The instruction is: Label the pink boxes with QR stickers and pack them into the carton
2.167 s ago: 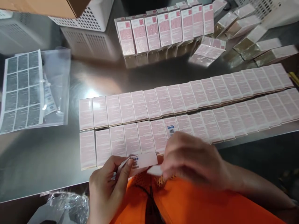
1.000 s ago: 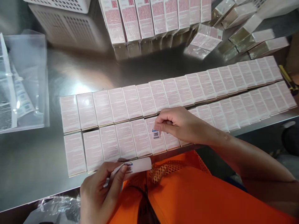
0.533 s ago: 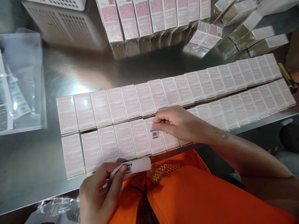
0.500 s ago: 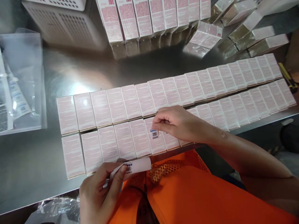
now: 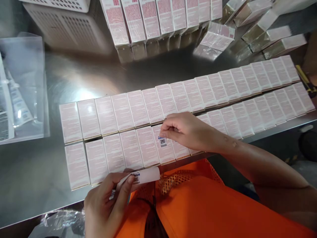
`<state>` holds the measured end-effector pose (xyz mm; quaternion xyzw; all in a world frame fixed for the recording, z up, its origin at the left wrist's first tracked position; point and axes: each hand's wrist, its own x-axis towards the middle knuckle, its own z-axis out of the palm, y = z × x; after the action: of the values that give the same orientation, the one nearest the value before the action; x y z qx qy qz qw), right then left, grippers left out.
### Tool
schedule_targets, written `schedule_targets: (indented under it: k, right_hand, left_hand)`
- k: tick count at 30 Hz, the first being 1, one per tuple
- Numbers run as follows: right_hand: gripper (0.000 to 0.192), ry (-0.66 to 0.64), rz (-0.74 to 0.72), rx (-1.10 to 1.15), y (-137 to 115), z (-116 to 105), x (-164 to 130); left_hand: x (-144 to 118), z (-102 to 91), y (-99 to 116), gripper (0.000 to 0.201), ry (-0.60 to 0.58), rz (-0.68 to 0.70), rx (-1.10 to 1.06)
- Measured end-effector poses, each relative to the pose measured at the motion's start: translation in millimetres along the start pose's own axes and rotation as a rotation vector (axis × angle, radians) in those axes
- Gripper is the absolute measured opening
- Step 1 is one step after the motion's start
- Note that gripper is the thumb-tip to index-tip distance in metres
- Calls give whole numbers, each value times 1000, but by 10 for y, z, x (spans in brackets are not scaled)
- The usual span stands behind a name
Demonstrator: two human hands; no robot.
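Two long rows of small pale pink boxes [image 5: 121,112] lie side by side on a metal table [image 5: 27,175]. Over the near row, my right hand [image 5: 179,129] pinches the top edge of a small sticker [image 5: 162,141] with a blue band and a square code. That sticker lies against the face of one box [image 5: 164,153]; whether it is stuck down I cannot tell. At the table's front edge, my left hand [image 5: 109,201] grips a strip of white label backing [image 5: 148,175], which carries another coded sticker near the thumb.
Several film-wrapped pink boxes [image 5: 153,19] stand at the back, with loose wrapped boxes [image 5: 215,38] to their right. A white perforated basket [image 5: 69,3] is at the upper left. A clear plastic sleeve [image 5: 32,86] holding label strips lies at the left.
The sticker and my right hand have shifted very slightly left along with the whole view. Both hands keep their grips.
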<state>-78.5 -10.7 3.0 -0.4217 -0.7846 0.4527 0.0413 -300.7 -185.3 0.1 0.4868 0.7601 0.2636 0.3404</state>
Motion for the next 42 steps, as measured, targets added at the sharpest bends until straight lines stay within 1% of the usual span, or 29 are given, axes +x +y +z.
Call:
schedule_targets:
  k: [4,5,7,8,10,11,12,13,15,17,18,19,20,21,23,25,27,30,31,32,33,34,36,37,38,39,40,42]
  right_hand:
    - [17,57,-59,-31,38,83,-32]
    - [17,94,-82,-46,58,116,-48]
    - [13,226,-98,-62,107,184,-87]
    - [16,311,-78,-61,128,212,-106]
    - [39,457,-8,-41,140,253,-139]
    - [48,491,6,-24,121,267,-152]
    - [50,480,-12,-7,82,278,-162]
    - [44,425,-65,11,23,290,-169]
    - [29,243,-215,43,-133,324,-178]
    - [23,60,-326,40,-298,380,-181]
    - [20,6,-361,18,-368,416,-180]
    - [17,-12,-399,-21,-424,456,-179]
    - [14,1,-447,-79,-466,500,-178]
    - [15,35,-501,-150,-495,544,-181]
    - [24,144,-642,-286,-525,625,-201]
    - [27,210,-782,-379,-539,689,-248]
    - [26,214,-862,-402,-553,723,-307]
    - [22,160,-886,-321,-566,678,-354]
    - [20,148,-877,-245,-564,627,-344]
    - [17,137,-837,-148,-555,559,-315]
    - [14,128,-755,-44,-539,476,-270]
    - [12,123,-632,56,-515,385,-209]
    - [17,92,-325,205,-448,209,-58]
    - [21,57,-190,239,-409,137,19]
    - [25,7,-87,245,-371,81,90]
    - [28,-52,-15,232,-336,43,150]
    - [29,-109,29,201,-309,21,197]
    - [28,-183,64,103,-280,15,252]
  left_hand:
    - [-5,9,13,15,5,-8,-15]
    - [-6,10,13,16,2,-11,-20]
    - [-7,7,7,17,3,-14,-20]
    - [-7,4,1,17,7,-11,-18]
    - [-11,-3,-7,18,23,4,-16]
    - [-14,-7,-8,17,31,11,-20]
    - [-20,-10,-5,16,36,16,-33]
    - [-26,-13,2,15,38,21,-52]
    - [-42,-18,25,12,40,31,-101]
    - [-60,-23,52,11,42,38,-147]
    - [-70,-26,63,11,46,38,-155]
    - [-81,-31,73,13,50,37,-153]
    - [-91,-36,80,16,52,37,-146]
    - [-100,-44,82,20,54,38,-137]
    - [-114,-61,73,27,56,29,-129]
    - [-118,-81,41,35,44,2,-133]
    - [-113,-101,-8,41,1,-10,-136]
    - [-96,-124,-90,45,-59,6,-134]
    - [-89,-129,-112,45,-60,9,-136]
    - [-82,-132,-129,45,-50,10,-140]
    - [-74,-134,-140,45,-32,7,-143]
    - [-66,-134,-144,44,-21,11,-148]
    - [-54,-129,-134,44,-17,26,-149]
    - [-51,-125,-121,43,-26,29,-144]
    - [-52,-119,-104,43,-32,26,-138]
    - [-57,-113,-87,43,-30,19,-132]
    - [-63,-106,-72,44,-19,7,-127]
    - [-77,-98,-61,44,20,-18,-120]
